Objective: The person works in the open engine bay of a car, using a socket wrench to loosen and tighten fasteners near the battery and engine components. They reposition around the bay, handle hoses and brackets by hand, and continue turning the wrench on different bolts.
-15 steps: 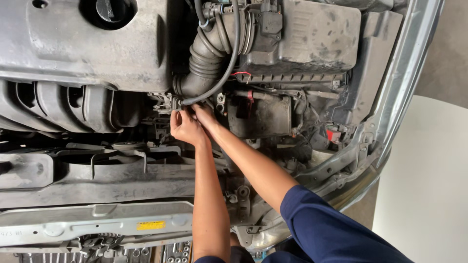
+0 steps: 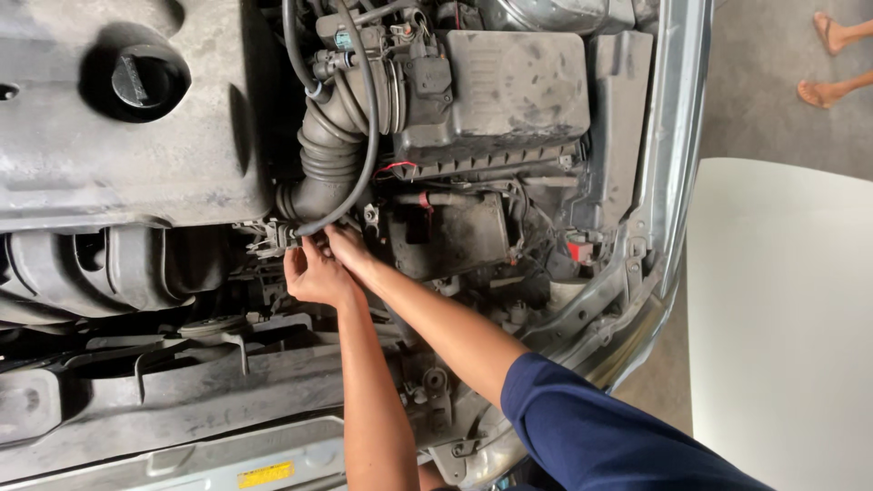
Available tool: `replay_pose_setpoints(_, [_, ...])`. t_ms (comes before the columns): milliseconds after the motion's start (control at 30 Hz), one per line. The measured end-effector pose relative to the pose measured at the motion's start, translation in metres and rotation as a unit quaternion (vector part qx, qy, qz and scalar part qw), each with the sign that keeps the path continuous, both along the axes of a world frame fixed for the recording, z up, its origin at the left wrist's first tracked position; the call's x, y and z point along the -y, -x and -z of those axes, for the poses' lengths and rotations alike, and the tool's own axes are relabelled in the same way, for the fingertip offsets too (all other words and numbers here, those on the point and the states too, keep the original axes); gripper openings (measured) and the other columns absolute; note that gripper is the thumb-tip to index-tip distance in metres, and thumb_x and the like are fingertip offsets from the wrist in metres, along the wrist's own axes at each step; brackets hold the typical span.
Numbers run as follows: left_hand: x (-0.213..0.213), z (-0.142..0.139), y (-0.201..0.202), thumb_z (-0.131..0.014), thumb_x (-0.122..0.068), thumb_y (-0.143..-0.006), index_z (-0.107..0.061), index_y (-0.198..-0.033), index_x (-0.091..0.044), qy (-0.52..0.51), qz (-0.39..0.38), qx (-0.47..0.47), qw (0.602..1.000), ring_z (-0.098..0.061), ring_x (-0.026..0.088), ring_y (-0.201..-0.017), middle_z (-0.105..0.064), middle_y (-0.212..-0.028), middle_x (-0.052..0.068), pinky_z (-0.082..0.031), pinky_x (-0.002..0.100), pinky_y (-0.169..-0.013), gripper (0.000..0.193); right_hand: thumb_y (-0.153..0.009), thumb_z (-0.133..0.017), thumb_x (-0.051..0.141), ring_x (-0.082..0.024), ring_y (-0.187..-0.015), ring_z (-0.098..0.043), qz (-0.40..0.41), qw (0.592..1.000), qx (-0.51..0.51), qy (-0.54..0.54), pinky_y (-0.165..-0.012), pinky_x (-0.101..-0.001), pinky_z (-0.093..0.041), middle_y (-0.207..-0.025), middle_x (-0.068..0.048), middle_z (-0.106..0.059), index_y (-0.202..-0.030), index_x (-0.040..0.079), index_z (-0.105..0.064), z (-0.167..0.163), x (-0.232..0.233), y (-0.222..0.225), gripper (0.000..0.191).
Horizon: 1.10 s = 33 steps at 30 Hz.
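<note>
I look down into a dusty car engine bay. My left hand (image 2: 314,273) and my right hand (image 2: 348,247) meet at the lower end of a thin black hose (image 2: 370,136), where it joins a small metal fitting (image 2: 275,235) below the ribbed black intake duct (image 2: 326,164). Both hands have their fingers closed around the hose end; the fingertips are partly hidden behind each other. The grey engine cover (image 2: 118,155) with its round black oil cap (image 2: 136,80) lies to the left.
A black air filter box (image 2: 496,91) sits right of the duct, a battery-like block (image 2: 446,235) below it. The silver fender edge (image 2: 668,182) bounds the bay. A white panel (image 2: 782,318) lies beyond, and another person's bare feet (image 2: 832,64) stand at top right.
The view has shifted slightly left and down. Both hands stay at the hose end by the fitting, with little visible movement.
</note>
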<state>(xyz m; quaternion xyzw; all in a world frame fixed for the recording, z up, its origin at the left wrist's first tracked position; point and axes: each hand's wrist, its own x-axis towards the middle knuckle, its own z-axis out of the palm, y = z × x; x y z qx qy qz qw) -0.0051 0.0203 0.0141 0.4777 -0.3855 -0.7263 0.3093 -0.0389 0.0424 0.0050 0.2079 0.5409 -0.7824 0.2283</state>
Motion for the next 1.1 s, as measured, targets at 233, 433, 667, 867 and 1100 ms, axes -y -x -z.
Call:
replay_pose_setpoints(233, [0.007,0.001,-0.009,-0.077,-0.005,-0.092,-0.070,-0.098,0.010,0.039,0.020,0.019,0.999,-0.065,0.011,-0.068,-0.075,-0.084,0.010,-0.055,0.026,-0.060,0.018,-0.103,-0.055,0.006,-0.006,-0.062,-0.049,-0.025,0.999,-0.020,0.000,-0.053,-0.0250,-0.041,-0.076,0.002,-0.059,-0.098,0.005,-0.065,0.024,0.006,-0.010,0.011])
replay_pose_setpoints(433, [0.011,-0.025,-0.004,-0.076,-0.004,-0.092,-0.071,-0.101,0.009,0.067,0.024,-0.015,0.997,-0.066,0.011,-0.071,-0.076,-0.088,0.010,-0.056,0.025,-0.064,0.017,-0.097,-0.053,0.000,-0.006,-0.068,-0.055,-0.015,0.998,-0.063,0.002,-0.059,-0.0252,-0.046,-0.081,0.000,-0.064,-0.098,0.003,-0.067,0.001,0.014,-0.003,0.014])
replay_pose_setpoints(667, [0.017,-0.059,0.000,-0.076,-0.004,-0.092,-0.070,-0.097,0.010,0.044,0.025,0.007,0.999,-0.069,0.014,-0.071,-0.076,-0.088,0.014,-0.059,0.027,-0.063,0.015,-0.103,-0.054,0.014,-0.009,-0.073,-0.062,-0.061,0.991,-0.047,-0.110,-0.061,-0.0261,-0.053,-0.092,-0.003,-0.071,-0.113,0.002,-0.067,-0.028,0.018,0.000,0.021])
replay_pose_setpoints(867, [0.016,-0.071,-0.005,-0.072,-0.005,-0.095,-0.068,-0.117,0.007,0.122,0.063,0.032,0.990,-0.072,0.018,-0.089,-0.077,-0.104,0.013,-0.060,0.030,-0.079,0.026,-0.112,-0.050,0.025,-0.009,-0.078,-0.064,-0.082,0.991,-0.086,-0.064,-0.068,-0.0279,-0.054,-0.095,-0.007,-0.071,-0.113,-0.006,-0.069,-0.029,0.011,-0.007,0.036])
replay_pose_setpoints(1100, [-0.005,-0.106,-0.076,-0.060,0.000,-0.097,-0.059,-0.133,0.002,0.040,0.130,-0.037,0.990,-0.065,0.018,-0.110,-0.067,-0.126,0.008,-0.053,0.030,-0.096,0.035,-0.109,-0.048,0.029,-0.007,-0.071,-0.048,-0.069,0.997,0.003,0.038,-0.063,-0.0246,-0.043,-0.083,0.006,-0.050,-0.117,0.005,-0.066,-0.099,-0.067,-0.077,0.032])
